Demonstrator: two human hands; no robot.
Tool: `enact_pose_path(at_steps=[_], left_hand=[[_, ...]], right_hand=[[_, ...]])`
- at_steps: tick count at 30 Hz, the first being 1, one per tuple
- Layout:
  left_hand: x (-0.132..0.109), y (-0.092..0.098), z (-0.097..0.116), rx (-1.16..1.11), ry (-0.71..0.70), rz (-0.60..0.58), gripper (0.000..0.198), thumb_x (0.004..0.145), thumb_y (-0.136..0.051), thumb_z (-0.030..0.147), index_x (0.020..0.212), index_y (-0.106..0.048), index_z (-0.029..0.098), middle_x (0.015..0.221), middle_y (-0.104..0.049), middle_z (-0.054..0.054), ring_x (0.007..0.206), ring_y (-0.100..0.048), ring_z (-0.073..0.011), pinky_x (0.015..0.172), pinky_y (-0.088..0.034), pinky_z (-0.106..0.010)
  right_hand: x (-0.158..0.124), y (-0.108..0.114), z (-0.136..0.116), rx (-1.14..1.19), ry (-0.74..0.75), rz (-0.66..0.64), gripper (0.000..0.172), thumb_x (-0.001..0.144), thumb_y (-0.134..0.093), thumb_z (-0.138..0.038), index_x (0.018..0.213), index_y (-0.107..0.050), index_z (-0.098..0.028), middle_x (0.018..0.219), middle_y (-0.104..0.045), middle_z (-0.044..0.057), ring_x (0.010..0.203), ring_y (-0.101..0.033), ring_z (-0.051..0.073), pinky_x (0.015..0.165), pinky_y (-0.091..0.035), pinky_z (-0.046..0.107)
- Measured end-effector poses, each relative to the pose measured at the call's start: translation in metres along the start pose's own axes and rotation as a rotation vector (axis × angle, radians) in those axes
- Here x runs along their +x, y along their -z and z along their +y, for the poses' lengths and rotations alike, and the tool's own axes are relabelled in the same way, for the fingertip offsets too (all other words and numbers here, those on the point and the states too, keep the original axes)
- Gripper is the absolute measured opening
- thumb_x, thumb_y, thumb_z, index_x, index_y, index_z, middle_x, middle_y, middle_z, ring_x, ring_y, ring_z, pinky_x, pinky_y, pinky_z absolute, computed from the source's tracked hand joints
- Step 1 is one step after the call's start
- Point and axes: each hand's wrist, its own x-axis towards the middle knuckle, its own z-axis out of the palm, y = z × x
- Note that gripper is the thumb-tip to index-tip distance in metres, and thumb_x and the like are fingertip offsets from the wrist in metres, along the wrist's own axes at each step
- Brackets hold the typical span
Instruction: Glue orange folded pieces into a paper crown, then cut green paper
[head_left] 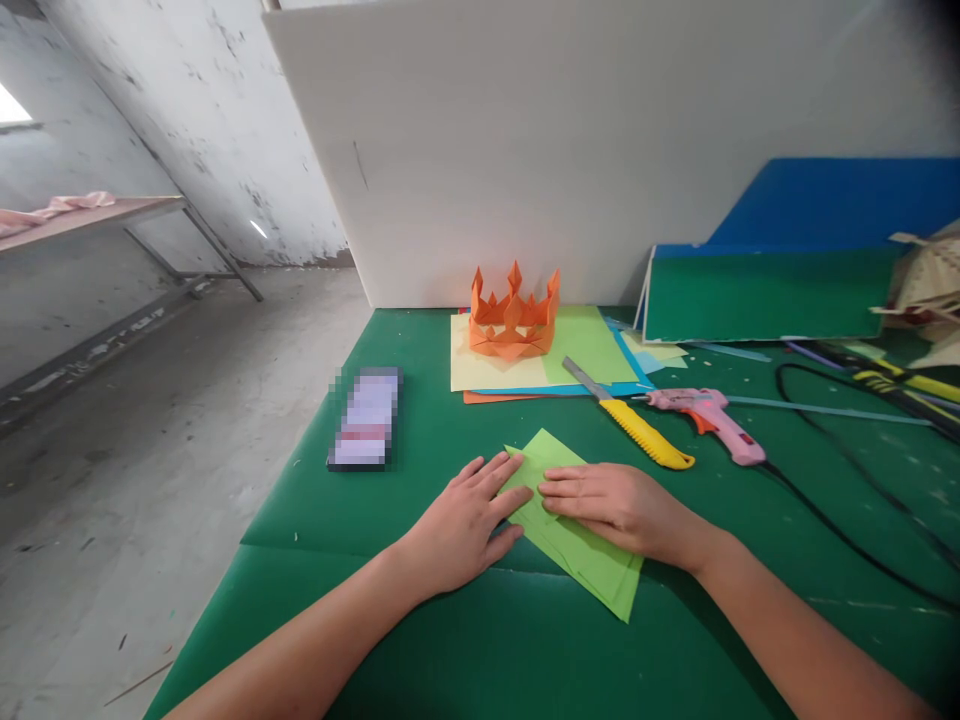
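Folded light-green paper (592, 560) lies flat on the green tabletop in front of me, its layered edges showing toward the lower right. My left hand (469, 515) rests at its left corner, fingers spread and fingertips touching the paper. Across the paper's upper right side lies my right hand (619, 505), palm down, fingers stretched out flat and close together. Part of the paper is hidden under this hand. Beyond both hands, an orange folded-paper crown (514, 315) stands on a stack of coloured sheets (491, 370).
A yellow utility knife (645, 432) with its blade out lies beside a pink glue gun (709, 415), whose black cable (832, 530) runs right. A phone (367, 418) lies to the left. Behind stand a white board (525, 140) and a green panel (765, 295).
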Motion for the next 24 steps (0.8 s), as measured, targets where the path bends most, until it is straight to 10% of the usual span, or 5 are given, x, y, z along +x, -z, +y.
enact_pose_path(at_steps=[24], left_hand=[[0.0010,-0.0007,0.0012,0.040,-0.022,0.020,0.031,0.097,-0.043,0.030,0.126,-0.052,0.025,0.156,-0.028,-0.010,0.143,-0.025,-0.0285,0.114,-0.028,-0.051]], right_hand=[[-0.0016,0.0004,0.0007,-0.005,-0.009,-0.021,0.037,0.096,-0.046,-0.018,0.131,-0.058,-0.019,0.128,-0.064,0.006,0.128,-0.051,0.021,0.101,-0.048,0.036]])
